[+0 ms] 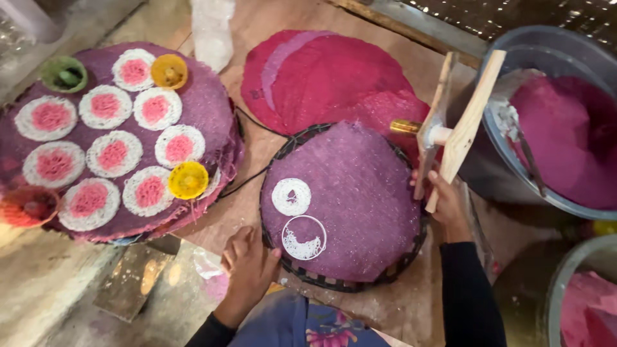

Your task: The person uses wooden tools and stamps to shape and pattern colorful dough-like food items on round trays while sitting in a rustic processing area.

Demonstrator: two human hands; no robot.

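The right hand [445,204] grips a wooden press [453,122] held tilted, its brass nozzle [405,126] pointing over the purple mat [360,193] just left of that hand. The left hand [249,265] rests on the near rim of the dark woven tray [334,283] under the mat. Just beyond the left hand's fingertips lie two white noodle rings [295,218], one filled, one partly filled. Farther left sits a mat with pink-centred discs [116,154]. Right of the right hand stands a tub of pink dough [565,141].
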